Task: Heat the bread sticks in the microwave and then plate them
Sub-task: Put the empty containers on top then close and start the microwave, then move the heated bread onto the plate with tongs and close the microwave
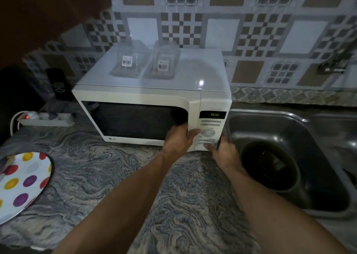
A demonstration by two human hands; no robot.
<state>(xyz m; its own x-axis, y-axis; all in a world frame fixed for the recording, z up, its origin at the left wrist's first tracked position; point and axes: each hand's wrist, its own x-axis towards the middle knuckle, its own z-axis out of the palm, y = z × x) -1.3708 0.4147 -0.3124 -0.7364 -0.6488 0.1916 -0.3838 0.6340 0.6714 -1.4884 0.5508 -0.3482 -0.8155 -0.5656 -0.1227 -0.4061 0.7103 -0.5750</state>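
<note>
A white microwave (135, 97) stands on the marbled counter with its dark door closed and its green display (212, 115) lit. My left hand (178, 139) rests flat against the door's right edge, fingers reaching onto the panel. My right hand (224, 153) is at the control panel's lower right corner, a finger touching the bottom buttons (207, 142). A white plate with coloured dots (25, 180) lies at the left edge of the counter. No bread sticks are visible; the microwave's inside is too dark to see.
Two clear plastic containers (164, 60) with barcode labels sit on top of the microwave. A steel sink (309, 130) at the right holds a dark pot (270, 166). A white power strip (46, 118) and a dark object (58, 83) lie left of the microwave.
</note>
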